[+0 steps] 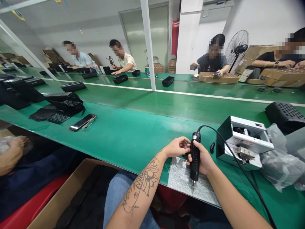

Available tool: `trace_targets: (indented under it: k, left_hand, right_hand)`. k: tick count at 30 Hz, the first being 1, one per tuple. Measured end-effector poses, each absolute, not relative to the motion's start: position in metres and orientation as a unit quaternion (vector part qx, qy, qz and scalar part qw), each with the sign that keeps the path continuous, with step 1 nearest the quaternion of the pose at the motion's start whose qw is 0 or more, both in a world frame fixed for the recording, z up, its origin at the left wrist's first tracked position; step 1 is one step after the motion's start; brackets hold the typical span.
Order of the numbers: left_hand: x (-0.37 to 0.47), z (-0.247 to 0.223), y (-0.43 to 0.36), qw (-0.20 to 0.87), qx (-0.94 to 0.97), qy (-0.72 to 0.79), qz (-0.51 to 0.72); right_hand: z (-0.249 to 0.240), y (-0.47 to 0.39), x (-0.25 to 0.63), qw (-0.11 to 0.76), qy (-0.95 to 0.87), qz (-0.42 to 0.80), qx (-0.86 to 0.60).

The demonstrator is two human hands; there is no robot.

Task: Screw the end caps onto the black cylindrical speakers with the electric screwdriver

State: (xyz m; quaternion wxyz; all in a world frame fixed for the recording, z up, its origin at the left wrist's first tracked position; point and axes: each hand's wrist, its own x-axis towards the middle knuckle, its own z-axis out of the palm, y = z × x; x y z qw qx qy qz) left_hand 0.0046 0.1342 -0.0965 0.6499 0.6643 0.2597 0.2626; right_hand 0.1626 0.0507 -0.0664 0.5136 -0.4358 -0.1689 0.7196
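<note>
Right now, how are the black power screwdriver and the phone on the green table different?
The power screwdriver is gripped in the right hand, while the phone lies on the green table. The power screwdriver is thick and rounded with a thin metal tip; the phone is a flat slab. A cord comes from the power screwdriver, but none shows on the phone. Both are longer than they are wide.

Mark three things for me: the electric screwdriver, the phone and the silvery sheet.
Electric screwdriver [195, 157]: head view, middle of its black body.
Phone [82, 122]: head view, its dark screen.
Silvery sheet [179, 174]: head view, its uncovered left part.
</note>
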Motion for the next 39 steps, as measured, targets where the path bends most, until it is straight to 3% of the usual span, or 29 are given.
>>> trace_targets:
  k: [39]
  left_hand:
    - [0.0053,-0.0876,0.1305,0.647,0.659,0.277,0.264]
  right_hand:
    - [-0.0674,0.0511,0.1619,0.516,-0.166,0.716,-0.439]
